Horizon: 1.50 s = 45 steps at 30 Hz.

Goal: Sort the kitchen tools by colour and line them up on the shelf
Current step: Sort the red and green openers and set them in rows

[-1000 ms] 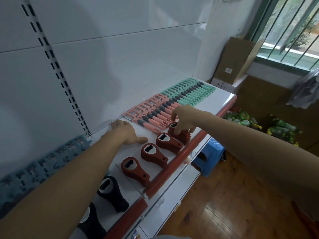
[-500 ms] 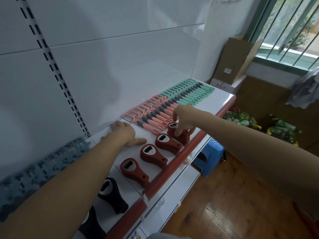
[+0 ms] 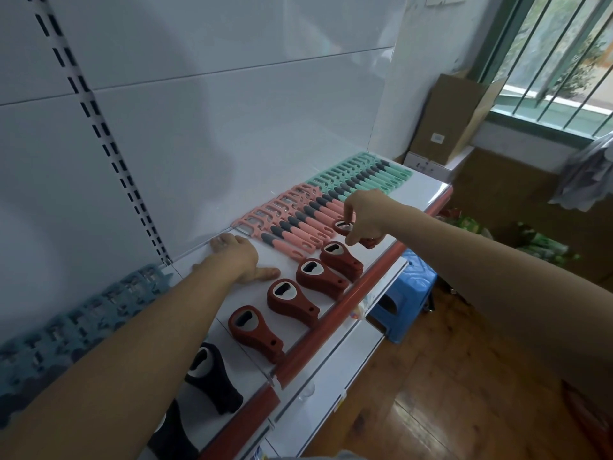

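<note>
Red opener pinched by right hand fingers; left hand flat on shelf.

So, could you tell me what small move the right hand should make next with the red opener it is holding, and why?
Probably set the red opener down and let go: the right hand pinches it at the far end of the row of four red openers, beside the pink peelers.
</note>
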Available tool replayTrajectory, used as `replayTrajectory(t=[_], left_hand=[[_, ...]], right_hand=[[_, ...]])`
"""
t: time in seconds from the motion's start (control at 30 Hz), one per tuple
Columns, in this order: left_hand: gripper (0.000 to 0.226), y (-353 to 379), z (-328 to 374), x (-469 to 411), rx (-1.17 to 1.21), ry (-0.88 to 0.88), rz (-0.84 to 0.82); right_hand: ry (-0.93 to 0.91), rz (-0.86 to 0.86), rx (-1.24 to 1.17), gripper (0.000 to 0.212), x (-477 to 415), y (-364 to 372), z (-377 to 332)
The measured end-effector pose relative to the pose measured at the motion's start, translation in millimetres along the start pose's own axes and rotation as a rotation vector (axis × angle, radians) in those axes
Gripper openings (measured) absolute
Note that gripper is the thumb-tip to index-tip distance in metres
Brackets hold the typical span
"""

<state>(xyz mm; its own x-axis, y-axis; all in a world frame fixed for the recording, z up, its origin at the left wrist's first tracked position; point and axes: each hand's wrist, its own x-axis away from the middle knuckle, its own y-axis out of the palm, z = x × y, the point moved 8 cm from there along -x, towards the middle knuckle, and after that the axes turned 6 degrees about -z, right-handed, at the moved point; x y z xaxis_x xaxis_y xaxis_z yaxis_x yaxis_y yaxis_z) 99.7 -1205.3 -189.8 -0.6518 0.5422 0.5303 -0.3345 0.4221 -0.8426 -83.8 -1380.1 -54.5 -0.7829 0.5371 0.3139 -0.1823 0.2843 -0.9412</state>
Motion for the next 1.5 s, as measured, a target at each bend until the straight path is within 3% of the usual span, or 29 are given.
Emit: replayTrajectory(t=[0.2,0.27,0.33,0.37,0.43,0.5,0.57,0.7,0.8,0.9,1.27,1.4,1.5], left_hand=[[0.138,-3,-3,15,0.106,0.027,0.006],[0.095,-16,-9,36,0.226,0.104,0.085],[0.045,-36,-25,64,0.535,0.167,0.235],[0.038,-43,-40,82,0.739,0.164,0.314],[0.043,-44,-74,121,1.165,0.135,0.398],[0.049,-32,-93,164,1.431,0.145,0.37],[0.047,-13,-111,207,1.532,0.115,0.409],[0.02,57,-187,294,1.735,-0.191,0.754],[0.019,115,-254,365,1.91,-0.404,0.945],[0.016,167,-317,438,2.084,-0.511,1.106],[0.017,339,-535,614,2.172,-0.663,1.26],[0.019,392,-593,663,2.215,-0.701,1.257],[0.018,417,-625,686,2.219,-0.699,1.233]], right_hand=[[-0.076,0.135,-0.129,0.047,4,-12,2],[-0.156,0.142,-0.24,0.047,10,-19,-13],[-0.255,0.146,-0.335,0.042,19,-25,-40],[-0.309,0.155,-0.356,0.041,26,-28,-59],[-0.42,0.161,-0.407,0.042,40,-28,-103],[-0.542,0.107,-0.489,0.043,54,-15,-156],[-0.667,0.043,-0.562,0.043,74,8,-213],[-0.868,-0.043,-0.662,0.04,133,55,-332],[-1.053,-0.179,-0.724,0.038,187,89,-418],[-1.16,-0.246,-0.694,0.023,235,120,-498],[-1.149,-0.433,-0.44,0.008,349,242,-756],[-1.195,-0.385,-0.401,0.004,390,277,-844],[-1.259,-0.308,-0.306,0.017,417,294,-906]])
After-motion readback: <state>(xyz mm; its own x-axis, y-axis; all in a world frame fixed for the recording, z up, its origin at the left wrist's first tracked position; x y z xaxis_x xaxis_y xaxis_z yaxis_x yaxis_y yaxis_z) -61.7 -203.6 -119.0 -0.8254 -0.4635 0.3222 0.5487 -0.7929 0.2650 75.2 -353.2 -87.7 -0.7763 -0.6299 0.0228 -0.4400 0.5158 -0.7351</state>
